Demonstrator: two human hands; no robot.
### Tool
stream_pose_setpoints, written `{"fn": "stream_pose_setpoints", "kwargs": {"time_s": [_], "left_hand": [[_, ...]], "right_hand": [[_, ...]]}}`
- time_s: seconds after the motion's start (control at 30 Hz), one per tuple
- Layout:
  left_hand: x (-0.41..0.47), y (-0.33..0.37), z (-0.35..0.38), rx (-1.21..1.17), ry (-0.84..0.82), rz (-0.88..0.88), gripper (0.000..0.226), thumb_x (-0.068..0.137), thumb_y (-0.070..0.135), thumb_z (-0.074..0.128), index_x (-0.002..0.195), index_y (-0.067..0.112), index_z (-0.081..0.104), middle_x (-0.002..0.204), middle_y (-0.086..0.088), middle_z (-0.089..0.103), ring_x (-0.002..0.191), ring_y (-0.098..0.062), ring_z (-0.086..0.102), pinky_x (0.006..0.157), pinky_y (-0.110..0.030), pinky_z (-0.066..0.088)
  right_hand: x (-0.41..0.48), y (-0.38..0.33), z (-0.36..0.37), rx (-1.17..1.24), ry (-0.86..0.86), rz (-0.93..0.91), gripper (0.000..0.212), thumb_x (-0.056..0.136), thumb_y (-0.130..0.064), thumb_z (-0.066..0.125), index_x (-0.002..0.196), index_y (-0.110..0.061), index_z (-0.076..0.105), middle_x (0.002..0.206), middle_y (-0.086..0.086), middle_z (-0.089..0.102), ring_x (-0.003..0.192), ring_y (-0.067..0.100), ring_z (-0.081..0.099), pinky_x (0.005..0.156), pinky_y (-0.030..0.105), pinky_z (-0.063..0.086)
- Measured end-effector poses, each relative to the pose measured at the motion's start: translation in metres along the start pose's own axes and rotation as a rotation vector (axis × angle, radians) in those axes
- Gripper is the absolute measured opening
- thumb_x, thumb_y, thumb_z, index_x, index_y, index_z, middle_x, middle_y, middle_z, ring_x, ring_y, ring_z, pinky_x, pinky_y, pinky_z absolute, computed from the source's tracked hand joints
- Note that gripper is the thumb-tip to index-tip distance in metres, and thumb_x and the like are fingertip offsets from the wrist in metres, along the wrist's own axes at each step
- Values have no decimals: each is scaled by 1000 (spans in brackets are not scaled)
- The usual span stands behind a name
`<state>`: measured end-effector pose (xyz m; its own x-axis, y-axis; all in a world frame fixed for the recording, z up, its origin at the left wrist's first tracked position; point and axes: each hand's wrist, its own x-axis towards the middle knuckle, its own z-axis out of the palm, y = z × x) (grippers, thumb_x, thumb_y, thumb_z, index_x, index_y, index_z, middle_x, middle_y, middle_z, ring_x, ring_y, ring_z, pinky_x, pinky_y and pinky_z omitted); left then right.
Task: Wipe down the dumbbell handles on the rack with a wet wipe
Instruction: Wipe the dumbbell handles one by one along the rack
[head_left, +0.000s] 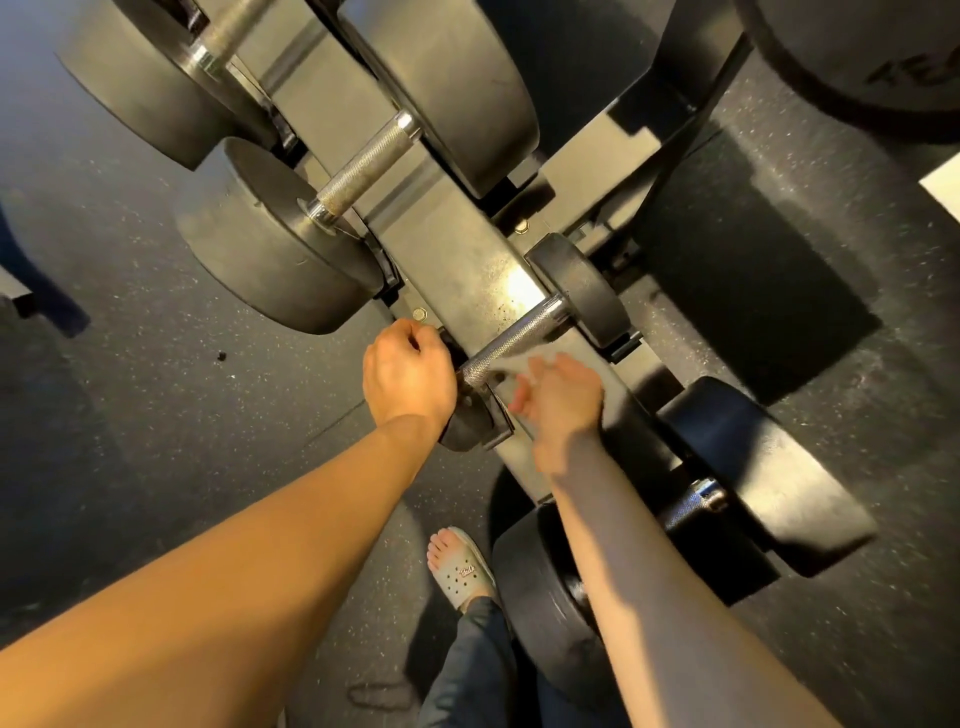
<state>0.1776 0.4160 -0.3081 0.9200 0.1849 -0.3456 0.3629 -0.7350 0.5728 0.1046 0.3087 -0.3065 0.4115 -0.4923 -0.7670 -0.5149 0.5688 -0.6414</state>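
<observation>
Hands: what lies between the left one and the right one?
The head view shows the near end of the knurled handle between the left hand and the blurred right hand.

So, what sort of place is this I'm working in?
Most likely a gym's free-weight area: a metal rack holds black round-headed dumbbells with knurled steel handles, and the floor looks like dark speckled rubber matting.

The dumbbell heads (270, 244) are seen in matte black, the handles (511, 340) in silver with a knurled cross-hatch. The floor (156, 338) is flecked white on black; the sandal (462, 571), lower centre, is coloured pale grey.
</observation>
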Motion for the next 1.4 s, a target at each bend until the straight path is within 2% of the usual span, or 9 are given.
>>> {"fn": "stream_pose_setpoints", "kwargs": {"time_s": [0.1,0.23,0.4,0.6,0.7,0.87,1.1,1.2,1.4], "left_hand": [[0,0,0,10,9,15,34,97,20,45,63,21,44,65,0,49,76,-30,50,66,-38,35],[1,-1,0,-13,15,9,28,96,18,45,74,10,59,69,-4,56,79,-32,56,67,-41,40],[-1,0,-2,-147,15,-37,28,101,18,42,92,10,67,78,2,60,85,-27,56,75,-38,40],[1,-2,-2,-243,14,-65,31,95,22,40,88,8,67,84,-5,65,88,-29,59,83,-45,49],[2,-1,-2,-244,15,-69,28,98,16,42,90,6,67,85,-5,65,87,-27,59,81,-44,49],[2,-2,-2,-227,8,-59,29,99,12,41,92,8,68,84,3,63,86,-21,57,76,-34,43],[4,-5,-2,-176,-55,-34,28,101,13,39,94,14,66,93,0,63,97,-24,56,80,-34,40],[6,-8,0,-150,-104,-20,28,102,15,38,96,17,65,103,-2,64,104,-27,56,94,-45,45],[9,-10,-3,-101,-183,37,29,104,17,38,99,12,66,107,-2,60,108,-22,49,97,-36,37]], "right_hand": [[10,-16,4,445,126,81,18,104,-4,50,92,-6,62,63,2,57,51,8,51,50,21,46],[8,12,17,17,134,-142,37,101,-8,51,68,-23,54,65,-1,53,56,12,47,51,28,40],[-3,28,2,-684,-260,-276,39,95,-9,61,58,-16,48,57,-5,45,48,3,37,42,13,29],[1,3,14,-269,-20,-246,26,93,-24,72,71,-12,65,66,-5,63,57,-2,61,50,11,43],[-7,25,30,-599,-73,-326,31,92,-42,71,83,-12,73,78,1,72,72,18,68,61,29,51],[-4,22,15,-915,-212,-468,31,98,-43,61,94,-15,75,86,-2,72,76,14,65,58,27,45],[16,3,8,-26,322,-227,30,106,-24,54,96,-1,72,81,9,70,65,17,63,48,17,48],[11,17,31,-103,392,-304,33,107,-18,49,102,5,71,89,12,69,84,23,66,65,8,46],[-16,59,35,-405,97,-191,37,105,-42,44,116,-15,68,113,3,70,110,18,66,96,38,54]]}}
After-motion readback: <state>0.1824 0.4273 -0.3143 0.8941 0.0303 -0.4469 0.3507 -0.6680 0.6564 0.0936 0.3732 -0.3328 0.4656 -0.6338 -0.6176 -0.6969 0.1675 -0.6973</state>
